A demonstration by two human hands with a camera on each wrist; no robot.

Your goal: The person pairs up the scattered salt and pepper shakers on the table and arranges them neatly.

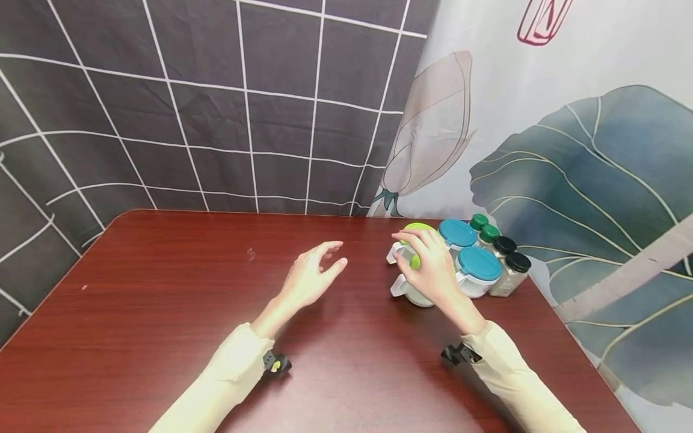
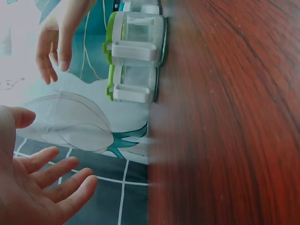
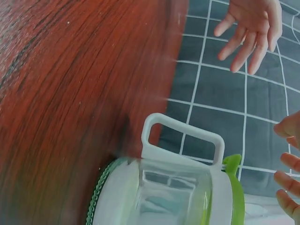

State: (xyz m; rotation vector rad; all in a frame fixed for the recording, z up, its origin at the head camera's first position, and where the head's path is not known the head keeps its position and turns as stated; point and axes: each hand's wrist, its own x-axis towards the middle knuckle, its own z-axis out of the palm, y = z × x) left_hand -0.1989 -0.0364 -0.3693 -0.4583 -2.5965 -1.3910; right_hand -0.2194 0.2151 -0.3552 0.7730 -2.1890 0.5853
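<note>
Green-lidded near jar, right: probably rigid, fragile; handle offers hold. Left hand, right hand: empty, fingers parted. Fill unclear.

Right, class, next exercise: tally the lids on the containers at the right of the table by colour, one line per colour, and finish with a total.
Lime-green lids: 2
Blue lids: 2
Dark green lids: 2
Black lids: 2
Total: 8
</note>
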